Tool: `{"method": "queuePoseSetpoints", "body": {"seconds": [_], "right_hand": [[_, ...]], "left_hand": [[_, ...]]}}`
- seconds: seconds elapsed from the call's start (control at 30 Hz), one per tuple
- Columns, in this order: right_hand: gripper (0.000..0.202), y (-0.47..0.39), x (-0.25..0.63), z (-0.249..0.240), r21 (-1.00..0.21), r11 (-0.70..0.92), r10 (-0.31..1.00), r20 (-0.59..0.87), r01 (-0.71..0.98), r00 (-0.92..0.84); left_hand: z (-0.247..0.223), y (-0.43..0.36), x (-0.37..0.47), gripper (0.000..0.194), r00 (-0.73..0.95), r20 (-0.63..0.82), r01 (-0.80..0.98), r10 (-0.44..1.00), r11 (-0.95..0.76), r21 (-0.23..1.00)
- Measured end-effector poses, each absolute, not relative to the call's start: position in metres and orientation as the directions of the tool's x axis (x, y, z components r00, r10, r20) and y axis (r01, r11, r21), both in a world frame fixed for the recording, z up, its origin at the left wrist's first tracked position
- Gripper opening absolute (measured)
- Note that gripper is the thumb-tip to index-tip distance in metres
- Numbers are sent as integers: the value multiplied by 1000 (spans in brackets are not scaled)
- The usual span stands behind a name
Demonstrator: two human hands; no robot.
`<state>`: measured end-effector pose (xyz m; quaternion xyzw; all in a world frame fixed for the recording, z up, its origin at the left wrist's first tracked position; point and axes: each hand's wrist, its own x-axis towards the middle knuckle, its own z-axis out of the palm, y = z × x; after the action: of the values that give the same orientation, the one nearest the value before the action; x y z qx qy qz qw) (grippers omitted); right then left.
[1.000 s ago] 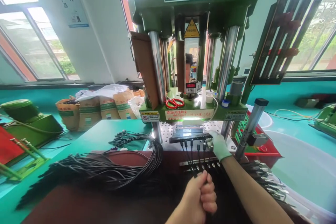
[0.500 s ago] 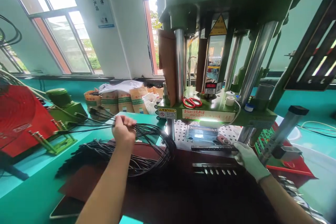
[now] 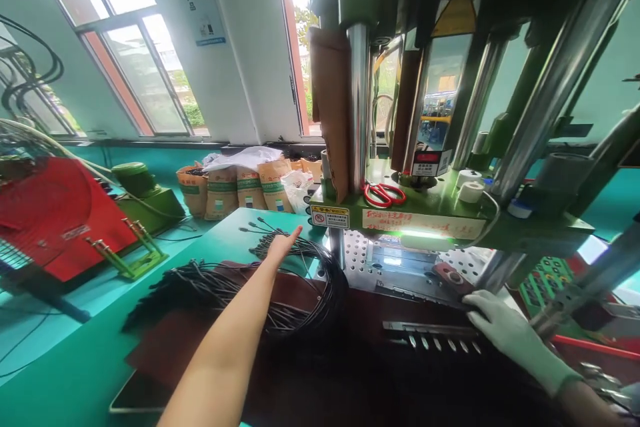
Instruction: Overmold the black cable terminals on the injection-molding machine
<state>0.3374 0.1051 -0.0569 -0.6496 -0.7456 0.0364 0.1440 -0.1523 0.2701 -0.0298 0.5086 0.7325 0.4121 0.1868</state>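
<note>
My bare left hand (image 3: 283, 245) lies over a bundle of black cables (image 3: 333, 280), thumb stretched out and lifted away from them. Its other fingers are mostly hidden behind the hand. The loose cable ends (image 3: 257, 225) rest on the green tabletop beyond it. My right hand (image 3: 487, 313), in a pale glove, has its fingers closed on the end of a long dark metal bar (image 3: 420, 295) at the front of the press plate. Nearer to me, a second metal strip (image 3: 430, 329) carries a row of several small shiny pins.
Above the bar stands a green press (image 3: 340, 197) with steel columns. Red-handled scissors (image 3: 384, 195) and white tape rolls (image 3: 470, 190) lie on its ledge. More black cables (image 3: 200, 287) are heaped at left. Paper sacks (image 3: 250, 190) stand behind the table; a red machine (image 3: 65, 220) is far left.
My left hand has lowered the cables; their ends, held up before, now lie on the table, and the thumb has opened. My right hand stays at the bar's end. The view has shifted nearer the press.
</note>
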Motion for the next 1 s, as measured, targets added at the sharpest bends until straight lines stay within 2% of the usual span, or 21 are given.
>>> {"method": "queuePoseSetpoints", "body": {"seconds": [0.1,0.27,0.43,0.5,0.6,0.63,0.7,0.77,0.8,0.83,0.87,0.9,0.93,1.0], "right_hand": [[39,92,340,-58,-205,166,961,252,965,-112],[32,73,349,-65,-175,268,898,402,947,-179],[30,57,335,-59,-169,367,879,385,915,-282],[31,48,322,-51,-187,358,888,372,915,-271],[32,35,303,-36,-293,325,910,358,899,-212],[32,31,296,-31,-356,311,920,345,881,-186],[31,25,282,-21,-535,265,945,309,802,-106],[31,24,263,-11,-776,196,968,252,599,10],[31,26,253,-8,-898,150,979,193,414,65],[31,30,243,-5,-981,117,985,134,158,105],[28,36,233,-3,-984,109,985,88,-140,145],[24,43,223,-3,-905,96,980,13,-415,197],[21,51,214,-3,-774,82,968,-87,-628,233],[17,64,199,-5,-667,90,947,-173,-739,271]], "left_hand": [[-33,254,-149,43,-262,127,714,957,104,692],[-45,201,-131,35,79,144,816,986,-148,559],[-37,148,-139,37,258,133,832,957,-290,473],[-35,127,-147,39,309,134,860,942,-337,383],[-39,101,-157,43,355,153,913,922,-377,152],[-42,95,-159,44,354,165,923,920,-372,93],[-45,87,-159,42,337,213,934,917,-354,49],[-42,81,-150,33,323,342,930,883,-364,60],[-39,78,-140,28,311,437,921,844,-382,83],[-35,73,-126,22,290,539,904,791,-412,118],[-30,66,-107,18,272,625,873,732,-461,161],[-24,57,-86,14,263,681,824,684,-526,210],[-20,46,-61,11,283,706,752,649,-607,258],[-16,24,-10,9,427,677,564,599,-762,319]]}}
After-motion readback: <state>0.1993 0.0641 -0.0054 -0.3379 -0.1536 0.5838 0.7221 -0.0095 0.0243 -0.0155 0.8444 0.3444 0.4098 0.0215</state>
